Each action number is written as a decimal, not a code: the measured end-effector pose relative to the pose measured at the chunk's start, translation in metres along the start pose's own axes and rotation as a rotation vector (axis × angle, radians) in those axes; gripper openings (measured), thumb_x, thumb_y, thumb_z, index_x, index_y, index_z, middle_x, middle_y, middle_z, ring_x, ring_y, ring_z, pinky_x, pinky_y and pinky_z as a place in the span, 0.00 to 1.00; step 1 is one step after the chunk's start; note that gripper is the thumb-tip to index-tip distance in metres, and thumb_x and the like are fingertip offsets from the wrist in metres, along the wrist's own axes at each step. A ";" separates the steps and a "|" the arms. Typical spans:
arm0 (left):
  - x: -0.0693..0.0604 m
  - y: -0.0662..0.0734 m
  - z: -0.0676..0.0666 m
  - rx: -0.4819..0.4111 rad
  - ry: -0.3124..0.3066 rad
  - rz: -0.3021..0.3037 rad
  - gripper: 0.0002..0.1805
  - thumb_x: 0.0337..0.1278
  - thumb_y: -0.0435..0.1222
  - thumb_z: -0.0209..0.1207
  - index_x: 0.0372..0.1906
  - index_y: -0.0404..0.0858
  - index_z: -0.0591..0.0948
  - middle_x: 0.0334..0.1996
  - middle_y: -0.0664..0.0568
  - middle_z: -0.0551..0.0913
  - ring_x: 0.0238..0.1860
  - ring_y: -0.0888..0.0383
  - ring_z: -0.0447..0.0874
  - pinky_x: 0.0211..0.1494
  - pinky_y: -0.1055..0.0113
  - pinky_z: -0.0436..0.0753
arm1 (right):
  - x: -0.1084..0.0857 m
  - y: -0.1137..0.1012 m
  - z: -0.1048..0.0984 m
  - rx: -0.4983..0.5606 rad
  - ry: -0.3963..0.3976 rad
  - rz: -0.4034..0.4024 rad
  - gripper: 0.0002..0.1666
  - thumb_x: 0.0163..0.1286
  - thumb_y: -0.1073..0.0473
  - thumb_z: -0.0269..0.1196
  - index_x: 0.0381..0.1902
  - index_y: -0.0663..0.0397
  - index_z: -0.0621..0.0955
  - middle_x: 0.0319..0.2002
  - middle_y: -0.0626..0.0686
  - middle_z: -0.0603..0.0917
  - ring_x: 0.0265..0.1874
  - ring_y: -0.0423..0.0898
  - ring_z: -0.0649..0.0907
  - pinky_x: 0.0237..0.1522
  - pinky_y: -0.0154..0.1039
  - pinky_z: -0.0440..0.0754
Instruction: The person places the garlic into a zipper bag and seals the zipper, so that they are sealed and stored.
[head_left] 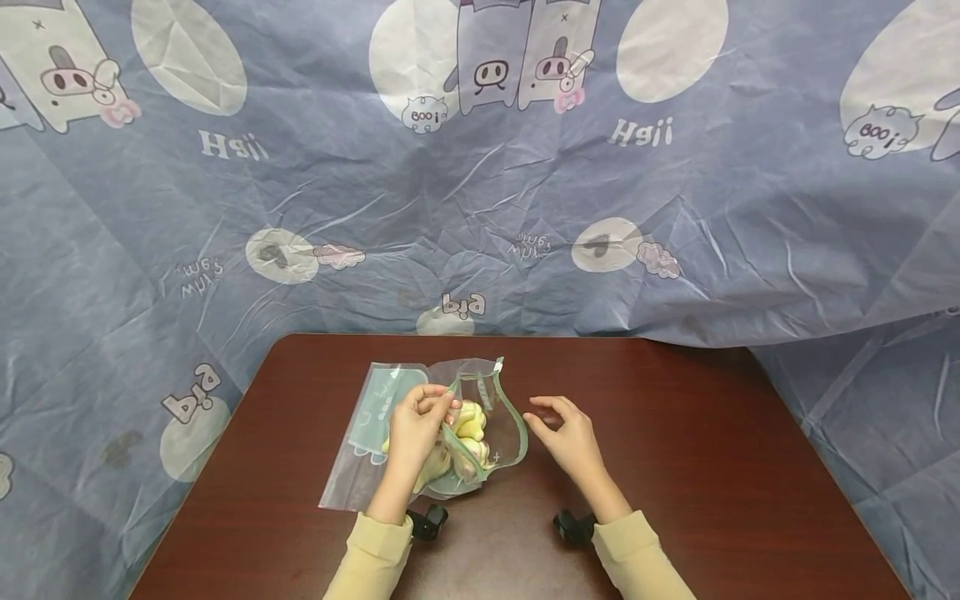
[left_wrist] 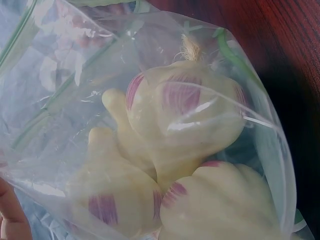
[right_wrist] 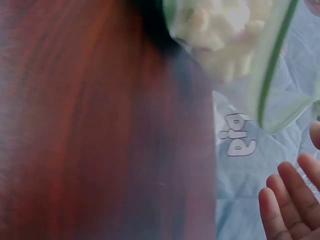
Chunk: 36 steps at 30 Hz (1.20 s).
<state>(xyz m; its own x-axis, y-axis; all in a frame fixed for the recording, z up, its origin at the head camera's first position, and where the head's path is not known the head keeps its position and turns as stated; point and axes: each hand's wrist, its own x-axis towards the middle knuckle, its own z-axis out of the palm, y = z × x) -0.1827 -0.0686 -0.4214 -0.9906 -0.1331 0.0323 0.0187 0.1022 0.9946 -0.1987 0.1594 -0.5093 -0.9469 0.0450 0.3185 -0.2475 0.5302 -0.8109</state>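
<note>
My left hand pinches the near left rim of a clear zip bag between thumb and fingers. The bag's mouth gapes toward the right, edged by a green seal strip, with a white slider at its far end. Inside lie several pale garlic bulbs with purple patches; one shows a dry root tuft. Just right of the mouth, my right hand hovers with loosely bent fingers, apart from the bag and holding nothing.
A flat clear sheet or bag with a teal cartoon print lies left of the garlic, partly under my left hand. The dark red wooden table extends to the right. A blue patterned cloth hangs behind the table.
</note>
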 end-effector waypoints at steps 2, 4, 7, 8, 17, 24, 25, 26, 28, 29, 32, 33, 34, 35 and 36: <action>-0.001 0.002 0.000 0.004 0.001 -0.005 0.07 0.63 0.29 0.60 0.41 0.28 0.80 0.32 0.37 0.89 0.19 0.68 0.79 0.18 0.78 0.67 | -0.004 0.003 0.002 0.013 -0.011 0.059 0.18 0.64 0.55 0.70 0.50 0.56 0.84 0.45 0.53 0.86 0.42 0.51 0.87 0.45 0.42 0.85; -0.002 0.003 0.000 0.010 0.000 -0.008 0.07 0.63 0.29 0.60 0.41 0.28 0.80 0.32 0.37 0.89 0.19 0.68 0.78 0.17 0.78 0.67 | -0.009 0.005 0.005 0.023 -0.027 0.116 0.19 0.65 0.53 0.69 0.51 0.56 0.83 0.46 0.53 0.86 0.43 0.49 0.87 0.44 0.38 0.85; -0.002 0.003 0.001 0.021 0.001 -0.014 0.07 0.63 0.29 0.60 0.41 0.28 0.80 0.33 0.37 0.89 0.19 0.68 0.78 0.17 0.78 0.67 | -0.014 0.007 0.010 0.025 -0.060 0.194 0.22 0.67 0.49 0.67 0.52 0.56 0.83 0.46 0.52 0.87 0.42 0.46 0.87 0.40 0.33 0.84; -0.001 0.002 0.001 0.023 0.001 -0.012 0.07 0.63 0.29 0.60 0.41 0.28 0.80 0.33 0.37 0.89 0.19 0.68 0.78 0.17 0.78 0.67 | -0.015 0.007 0.012 0.029 -0.068 0.212 0.23 0.67 0.47 0.66 0.53 0.56 0.82 0.46 0.52 0.87 0.40 0.46 0.87 0.38 0.32 0.84; 0.017 -0.032 0.003 0.016 0.013 0.000 0.09 0.63 0.34 0.62 0.43 0.32 0.81 0.32 0.41 0.90 0.19 0.68 0.78 0.18 0.76 0.69 | -0.019 0.000 0.019 0.071 -0.108 0.309 0.19 0.68 0.51 0.66 0.48 0.59 0.83 0.37 0.55 0.88 0.25 0.42 0.86 0.30 0.34 0.82; 0.019 -0.035 0.001 0.002 0.011 0.034 0.08 0.62 0.34 0.63 0.41 0.33 0.82 0.30 0.43 0.90 0.20 0.66 0.80 0.20 0.76 0.71 | -0.016 -0.007 0.018 0.114 -0.100 0.328 0.11 0.67 0.60 0.66 0.43 0.62 0.83 0.33 0.56 0.88 0.22 0.43 0.86 0.33 0.43 0.86; 0.019 -0.035 0.001 0.002 0.011 0.041 0.08 0.62 0.34 0.63 0.41 0.32 0.81 0.30 0.43 0.90 0.20 0.66 0.80 0.21 0.76 0.72 | -0.015 -0.009 0.018 0.117 -0.101 0.328 0.10 0.67 0.60 0.66 0.42 0.62 0.83 0.32 0.56 0.88 0.21 0.44 0.86 0.33 0.43 0.86; 0.019 -0.034 0.001 0.001 0.011 0.045 0.08 0.62 0.34 0.63 0.41 0.32 0.81 0.30 0.43 0.90 0.20 0.66 0.80 0.22 0.76 0.73 | -0.014 -0.010 0.017 0.118 -0.102 0.331 0.10 0.67 0.60 0.66 0.42 0.62 0.83 0.31 0.55 0.88 0.21 0.44 0.86 0.33 0.43 0.86; 0.020 -0.033 0.000 0.004 0.014 0.051 0.08 0.62 0.34 0.63 0.40 0.32 0.82 0.30 0.43 0.89 0.19 0.66 0.80 0.24 0.76 0.75 | -0.012 -0.013 0.017 0.125 -0.104 0.327 0.10 0.67 0.60 0.66 0.41 0.63 0.83 0.29 0.55 0.88 0.21 0.45 0.86 0.32 0.41 0.85; 0.020 -0.032 0.000 0.009 0.016 0.052 0.08 0.62 0.34 0.63 0.40 0.33 0.82 0.29 0.43 0.90 0.19 0.66 0.81 0.25 0.76 0.76 | -0.011 -0.015 0.016 0.129 -0.104 0.330 0.11 0.66 0.60 0.66 0.41 0.63 0.83 0.29 0.55 0.88 0.21 0.47 0.86 0.32 0.40 0.85; 0.022 -0.030 -0.002 0.021 0.021 0.047 0.08 0.61 0.34 0.63 0.41 0.33 0.82 0.30 0.44 0.90 0.19 0.66 0.81 0.27 0.75 0.77 | -0.005 -0.022 0.016 0.155 -0.106 0.346 0.12 0.66 0.58 0.66 0.41 0.62 0.84 0.28 0.53 0.88 0.21 0.49 0.86 0.33 0.39 0.84; 0.022 -0.030 -0.002 0.022 0.022 0.043 0.08 0.61 0.35 0.63 0.41 0.33 0.82 0.30 0.44 0.90 0.20 0.66 0.81 0.27 0.75 0.78 | -0.003 -0.024 0.016 0.167 -0.107 0.347 0.12 0.66 0.58 0.67 0.41 0.62 0.84 0.28 0.53 0.88 0.21 0.49 0.86 0.34 0.40 0.84; 0.023 -0.030 -0.003 0.019 0.021 0.040 0.08 0.62 0.35 0.63 0.41 0.33 0.82 0.30 0.44 0.90 0.20 0.66 0.81 0.28 0.75 0.78 | -0.001 -0.028 0.015 0.180 -0.109 0.359 0.12 0.66 0.57 0.67 0.41 0.62 0.84 0.28 0.53 0.88 0.22 0.50 0.86 0.35 0.41 0.84; 0.023 -0.030 -0.004 0.017 0.020 0.036 0.09 0.62 0.35 0.63 0.41 0.33 0.82 0.30 0.44 0.90 0.20 0.66 0.80 0.28 0.75 0.78 | 0.001 -0.031 0.015 0.185 -0.114 0.362 0.13 0.66 0.57 0.67 0.42 0.61 0.84 0.28 0.52 0.88 0.22 0.49 0.86 0.35 0.41 0.84; 0.023 -0.029 -0.004 0.015 0.020 0.033 0.09 0.62 0.35 0.63 0.42 0.33 0.82 0.30 0.45 0.90 0.20 0.66 0.80 0.29 0.75 0.78 | 0.003 -0.034 0.015 0.199 -0.117 0.365 0.13 0.66 0.57 0.67 0.42 0.61 0.84 0.29 0.52 0.88 0.22 0.49 0.86 0.36 0.41 0.84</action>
<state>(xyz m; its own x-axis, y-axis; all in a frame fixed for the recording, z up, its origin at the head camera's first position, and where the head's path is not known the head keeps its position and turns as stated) -0.2053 -0.0788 -0.4495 -0.9865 -0.1494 0.0673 0.0492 0.1220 0.9913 -0.1963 0.1287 -0.4879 -0.9937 0.0972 -0.0553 0.0841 0.3232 -0.9426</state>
